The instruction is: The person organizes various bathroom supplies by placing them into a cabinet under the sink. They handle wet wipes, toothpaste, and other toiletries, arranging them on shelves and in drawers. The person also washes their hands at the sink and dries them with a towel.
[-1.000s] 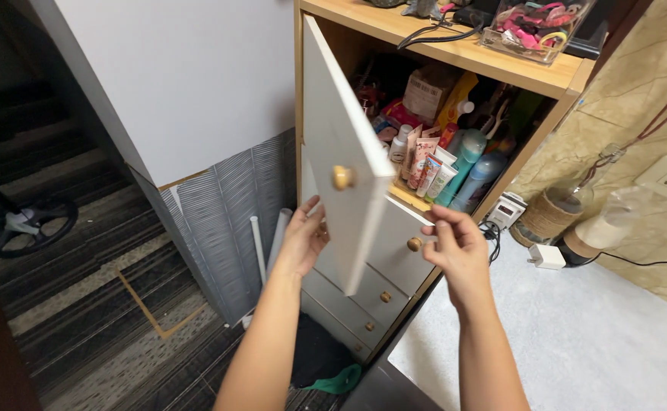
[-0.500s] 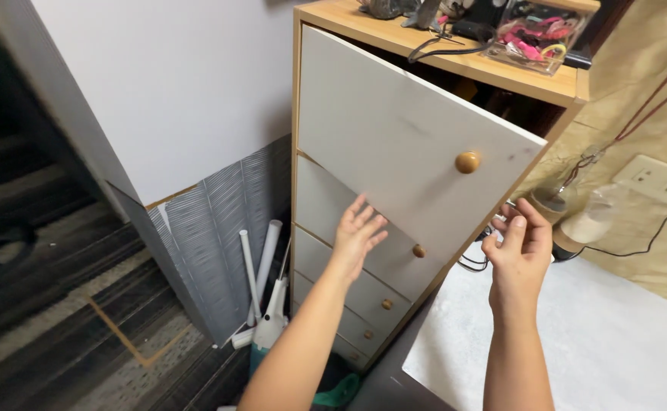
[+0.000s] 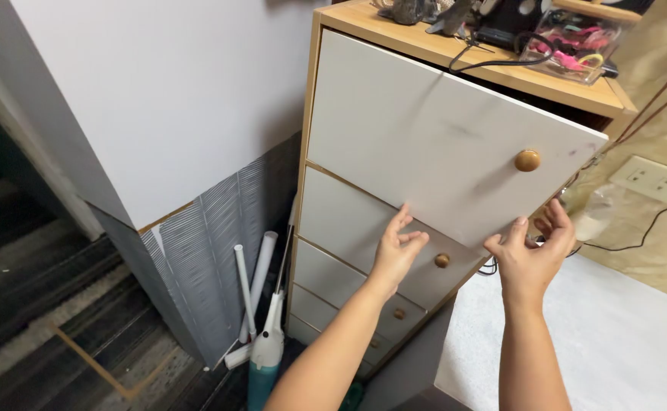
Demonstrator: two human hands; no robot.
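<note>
Both hands sit at the lower edge of the white cabinet door point(image 3: 425, 144), which stands slightly ajar at its knob side. The left hand point(image 3: 396, 251) has its fingers loosely apart under that edge; the right hand point(image 3: 531, 251) is spread open near the corner.

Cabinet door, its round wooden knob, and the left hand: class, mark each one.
cabinet door point(image 3: 417, 137), head view, middle of its white panel
round wooden knob point(image 3: 527, 160), head view, its rounded face
left hand point(image 3: 398, 251), head view, back of hand

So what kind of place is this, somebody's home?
Most likely a home, perhaps a bedroom corner. Both hands, left hand and right hand, are at the white door of a wooden cabinet; a clear box of hair ties sits on top, and a wall socket is beside it.
</note>
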